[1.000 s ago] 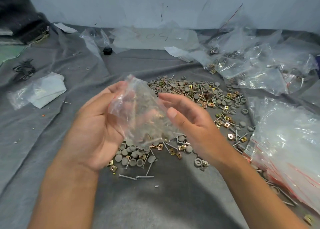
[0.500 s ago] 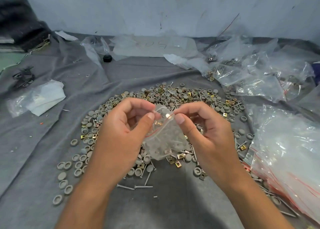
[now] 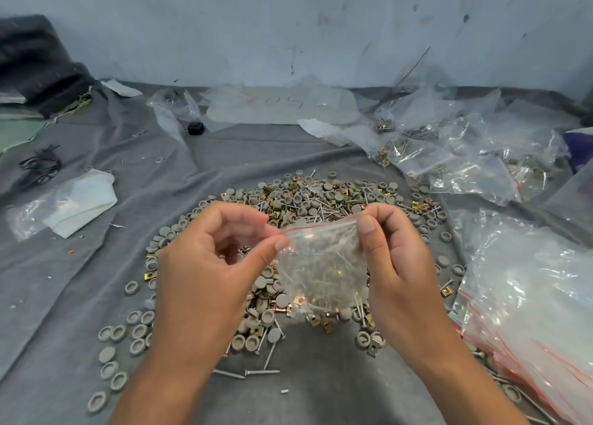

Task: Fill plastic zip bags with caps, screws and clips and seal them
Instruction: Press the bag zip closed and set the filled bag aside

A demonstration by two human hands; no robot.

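A small clear zip bag (image 3: 322, 270) with a red strip along its top hangs between my hands, holding screws, grey caps and brass clips. My left hand (image 3: 211, 264) pinches the left end of the strip between thumb and forefinger. My right hand (image 3: 394, 257) pinches the right end the same way. Below and behind the bag, a wide heap of loose grey caps, screws and gold clips (image 3: 314, 200) lies on the grey cloth (image 3: 80, 280).
A stack of empty red-striped zip bags (image 3: 529, 312) lies at the right. Filled bags (image 3: 449, 155) pile up at the back right. A white paper in a bag (image 3: 77, 203) sits at the left, black wires (image 3: 40, 166) farther left, and a small black cap (image 3: 195, 128) behind.
My hands have spread apart along the bag's top strip, from pinching it together near the middle to holding its two ends. One second ago the bag lay loosely between open hands.
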